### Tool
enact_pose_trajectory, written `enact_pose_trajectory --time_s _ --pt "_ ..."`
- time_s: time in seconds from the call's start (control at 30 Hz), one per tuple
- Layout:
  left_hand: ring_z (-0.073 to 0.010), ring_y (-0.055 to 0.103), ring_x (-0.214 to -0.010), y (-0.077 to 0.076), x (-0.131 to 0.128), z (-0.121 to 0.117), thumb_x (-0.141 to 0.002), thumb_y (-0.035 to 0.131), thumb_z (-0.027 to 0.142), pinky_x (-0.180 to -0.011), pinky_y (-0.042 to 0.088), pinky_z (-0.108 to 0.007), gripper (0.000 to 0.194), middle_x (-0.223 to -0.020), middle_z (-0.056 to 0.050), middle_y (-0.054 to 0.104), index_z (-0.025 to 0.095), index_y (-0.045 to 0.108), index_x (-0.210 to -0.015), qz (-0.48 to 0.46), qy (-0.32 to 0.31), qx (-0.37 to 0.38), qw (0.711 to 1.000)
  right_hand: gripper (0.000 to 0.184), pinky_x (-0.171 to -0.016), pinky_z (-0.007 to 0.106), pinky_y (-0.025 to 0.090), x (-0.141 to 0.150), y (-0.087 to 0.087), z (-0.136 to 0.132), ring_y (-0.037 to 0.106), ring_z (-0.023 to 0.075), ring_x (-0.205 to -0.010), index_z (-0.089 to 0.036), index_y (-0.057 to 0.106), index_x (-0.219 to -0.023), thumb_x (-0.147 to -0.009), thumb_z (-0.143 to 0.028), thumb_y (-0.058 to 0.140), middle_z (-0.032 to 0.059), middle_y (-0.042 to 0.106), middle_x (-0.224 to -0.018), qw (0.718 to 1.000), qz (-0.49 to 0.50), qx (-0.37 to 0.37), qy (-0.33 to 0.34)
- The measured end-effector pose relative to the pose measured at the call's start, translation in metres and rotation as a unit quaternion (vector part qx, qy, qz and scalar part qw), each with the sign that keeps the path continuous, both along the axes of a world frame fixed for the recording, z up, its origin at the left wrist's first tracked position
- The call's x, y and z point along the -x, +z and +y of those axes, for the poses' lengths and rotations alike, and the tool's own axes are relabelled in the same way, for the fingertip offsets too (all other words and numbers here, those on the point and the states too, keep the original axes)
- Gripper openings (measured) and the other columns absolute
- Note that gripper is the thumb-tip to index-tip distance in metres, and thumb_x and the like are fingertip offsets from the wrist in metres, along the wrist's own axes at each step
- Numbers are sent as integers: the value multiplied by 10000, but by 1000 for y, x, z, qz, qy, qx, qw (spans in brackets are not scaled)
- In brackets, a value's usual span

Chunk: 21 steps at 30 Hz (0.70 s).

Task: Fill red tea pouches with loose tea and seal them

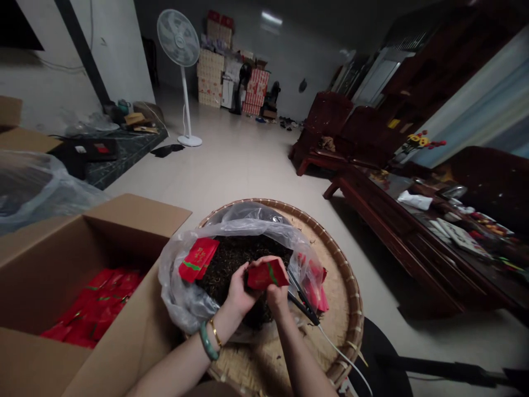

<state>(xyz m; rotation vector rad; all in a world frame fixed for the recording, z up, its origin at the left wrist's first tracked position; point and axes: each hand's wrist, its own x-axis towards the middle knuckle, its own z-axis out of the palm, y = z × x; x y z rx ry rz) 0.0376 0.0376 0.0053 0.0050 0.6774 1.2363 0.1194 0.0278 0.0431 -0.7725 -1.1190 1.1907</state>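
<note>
Both hands hold a red packet (262,277) with a green band above a clear plastic bag (173,292) of dark, dry, tea-like leaves (231,256). My left hand (241,292) grips the packet's left end. At its right end is my right hand (276,298), thumb against the lower edge. More flat red packets (198,259) lie on the leaves at the left. Just right of my right hand rests a black clamp-like tool (303,303) with a white cord. Beyond it, red packets (316,286) show partly through the plastic.
The bag stands on a round woven bamboo tray (336,275). To the left, an open cardboard box (136,331) contains several red packets (99,300). A dark wooden table (397,237) stands at right, a white fan (179,41) farther back. A black round base (382,364) sits lower right.
</note>
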Motion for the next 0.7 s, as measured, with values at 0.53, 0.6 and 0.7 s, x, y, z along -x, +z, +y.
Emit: enact_pose_trajectory --time_s 0.53,0.6,0.7 --pt "-71 551 -460 22 20 4 -833 597 277 -395 424 -152 142 -619 16 585 156 566 -765 -92 -16 90 992 474 -773 382 514 -34 -25 14 650 188 -708 -242 612 -755 -703 -707 536 -4 668 -697 911 315 245 -103" --pt "-46 478 -403 21 19 1 -808 623 307 -345 336 -125 173 -574 38 532 152 562 -763 -23 -49 64 996 488 -755 371 519 -31 -25 14 652 185 -701 -244 612 -762 -697 -721 532 -7 672 -696 900 330 262 -109" --pt "-34 440 -390 21 17 -6 -724 692 344 -331 270 -118 243 -566 47 509 138 578 -784 93 -94 3 991 512 -748 353 521 -26 -22 16 648 170 -678 -246 602 -765 -682 -745 522 -19 672 -690 894 336 272 -118"
